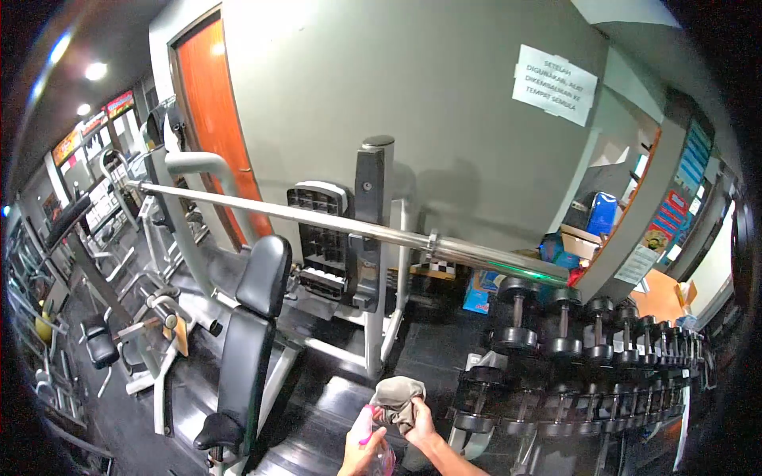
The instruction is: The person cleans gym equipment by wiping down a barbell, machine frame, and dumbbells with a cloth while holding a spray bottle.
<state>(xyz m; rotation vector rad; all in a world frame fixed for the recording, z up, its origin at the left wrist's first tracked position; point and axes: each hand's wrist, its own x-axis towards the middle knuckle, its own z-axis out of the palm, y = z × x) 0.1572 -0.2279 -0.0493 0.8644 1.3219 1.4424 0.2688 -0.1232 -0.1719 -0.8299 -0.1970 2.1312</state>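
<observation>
left hand (363, 451): I'm gripping a clear plastic spray bottle with a pink head (386, 462) | right hand (421, 420): I'm clutching a bunched grey-beige fabric cloth (399, 390) just ahead of my left, probably keeping its folds gathered near the bottle

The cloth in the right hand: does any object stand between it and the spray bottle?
No other object visibly does. The spray bottle, in the left hand, is close beside the cloth; contact is unclear.
</observation>
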